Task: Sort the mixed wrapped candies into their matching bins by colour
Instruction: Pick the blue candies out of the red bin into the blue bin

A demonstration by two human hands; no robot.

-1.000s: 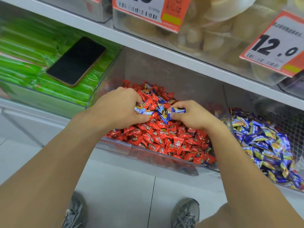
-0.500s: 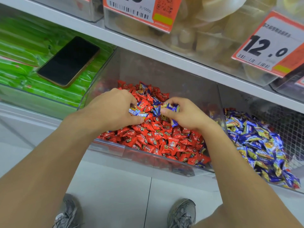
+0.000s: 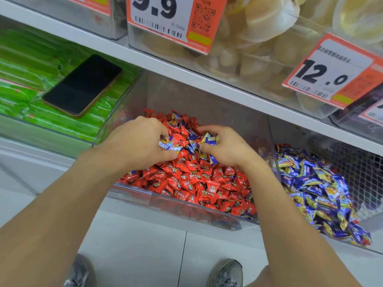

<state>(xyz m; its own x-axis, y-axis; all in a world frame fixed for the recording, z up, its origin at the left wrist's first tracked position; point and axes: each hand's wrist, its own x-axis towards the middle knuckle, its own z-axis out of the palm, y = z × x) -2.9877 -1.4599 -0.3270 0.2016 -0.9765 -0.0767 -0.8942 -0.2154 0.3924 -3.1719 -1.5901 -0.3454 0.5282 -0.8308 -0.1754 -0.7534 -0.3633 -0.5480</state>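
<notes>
My left grip [image 3: 136,146] is curled around a small clutch of blue candies [image 3: 169,145], their wrappers poking out between thumb and fingers. My right grip [image 3: 224,146] pinches another blue-wrapped candy [image 3: 209,139] between thumb and forefinger, with one more blue wrapper showing under the palm. Both hands sit close together, nearly touching, over the middle of the red candies [image 3: 192,179] heaped in the clear centre bin [image 3: 145,195]. A few stray blue pieces lie among the red at 12 o'clock from my hands, and some more at the bin's front right corner, about 5 o'clock.

At 3 o'clock, just beside the centre bin, I see the neighbouring bin [image 3: 364,248] holding the blue and yellow candies [image 3: 317,189]. At 9 o'clock stands a bin of green packets [image 3: 31,108] with a dark phone [image 3: 83,85] lying flat on top of them. At 12 o'clock, the upper shelf [image 3: 186,72] carries clear tubs of pale goods and orange price tags, one reading 9.9 [image 3: 165,17], another 12.0 [image 3: 329,71]. At 6 o'clock, two grey shoes [image 3: 226,273] stand on the pale floor.
</notes>
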